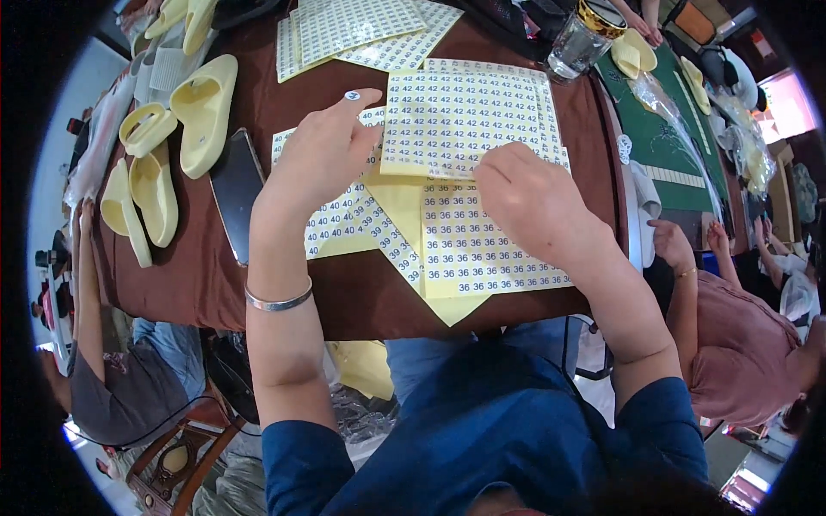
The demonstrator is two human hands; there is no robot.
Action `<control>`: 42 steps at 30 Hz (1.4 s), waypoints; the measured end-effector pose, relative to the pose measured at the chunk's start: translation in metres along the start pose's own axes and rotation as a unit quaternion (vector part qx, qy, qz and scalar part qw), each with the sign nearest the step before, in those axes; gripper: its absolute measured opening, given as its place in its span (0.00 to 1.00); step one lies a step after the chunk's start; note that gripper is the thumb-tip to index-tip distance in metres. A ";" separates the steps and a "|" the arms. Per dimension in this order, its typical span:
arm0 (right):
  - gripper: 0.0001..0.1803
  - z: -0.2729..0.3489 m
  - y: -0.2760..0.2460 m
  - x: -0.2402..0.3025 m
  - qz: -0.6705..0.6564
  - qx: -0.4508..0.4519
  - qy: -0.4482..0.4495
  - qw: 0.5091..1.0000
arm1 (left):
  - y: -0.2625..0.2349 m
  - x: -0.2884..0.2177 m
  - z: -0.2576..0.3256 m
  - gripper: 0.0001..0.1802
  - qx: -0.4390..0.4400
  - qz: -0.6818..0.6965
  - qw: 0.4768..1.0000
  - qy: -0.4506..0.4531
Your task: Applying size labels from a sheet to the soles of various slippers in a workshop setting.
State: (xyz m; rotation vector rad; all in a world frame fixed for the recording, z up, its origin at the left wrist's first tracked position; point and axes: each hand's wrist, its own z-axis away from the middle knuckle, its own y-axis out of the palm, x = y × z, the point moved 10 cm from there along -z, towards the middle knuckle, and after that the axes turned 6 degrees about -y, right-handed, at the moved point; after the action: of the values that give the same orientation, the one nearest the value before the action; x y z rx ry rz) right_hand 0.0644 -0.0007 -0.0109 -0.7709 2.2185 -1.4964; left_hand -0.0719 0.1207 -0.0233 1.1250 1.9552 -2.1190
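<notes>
My right hand (538,202) is closed in a pinch at the lower edge of a sticker sheet (456,120), which is covered in rows of small printed number labels. That sheet lies over other sheets. To its left is my left hand (323,155), its index finger stretched out and its thumb apart. A small round sticker (352,95) clings near that index fingertip. Beneath and nearer to me lie another number-sticker sheet (482,258) and a bare yellow backing sheet (397,206), overlapping at angles. Part of a further sticker sheet (344,228) shows below my left hand.
Pale yellow slippers (206,112) and a dark phone (241,193) lie at the left on the brown tablecloth (206,275). More sticker sheets (361,30) are at the back. A glass (581,47) stands far right. People sit on both sides; a green mat (662,129) covers the neighbouring table.
</notes>
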 end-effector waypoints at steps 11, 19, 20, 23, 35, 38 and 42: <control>0.04 0.007 -0.006 -0.007 -0.018 -0.040 0.038 0.998 | 0.013 -0.005 0.005 0.37 0.156 0.325 0.932 -0.044; 0.05 0.008 0.000 -0.004 -0.018 -0.017 0.027 0.999 | 0.031 -0.019 0.004 0.41 0.189 0.344 0.918 -0.059; 0.05 0.008 0.001 -0.004 -0.018 -0.017 0.030 0.999 | 0.035 -0.020 0.004 0.42 0.184 0.333 0.923 -0.062; 0.08 0.008 -0.003 -0.005 -0.016 -0.055 0.039 0.998 | 0.034 -0.033 0.006 0.44 0.102 0.343 0.933 -0.031; 0.09 0.009 -0.005 -0.010 -0.037 -0.067 0.066 0.995 | 0.025 -0.056 0.016 0.44 0.070 0.284 0.955 0.044; 0.09 0.006 -0.013 -0.008 -0.068 -0.112 0.054 0.990 | 0.031 -0.052 0.013 0.46 0.101 0.436 0.894 0.017; 0.08 0.006 -0.031 -0.001 -0.089 -0.204 0.020 0.975 | 0.036 -0.055 0.014 0.48 0.141 0.453 0.880 0.006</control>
State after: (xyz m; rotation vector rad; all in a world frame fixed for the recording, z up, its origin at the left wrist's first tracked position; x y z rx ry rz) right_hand 0.0765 -0.0139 0.0157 -1.0978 2.5856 -1.1428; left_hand -0.0206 0.0777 -0.0256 1.6487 0.7936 -1.8234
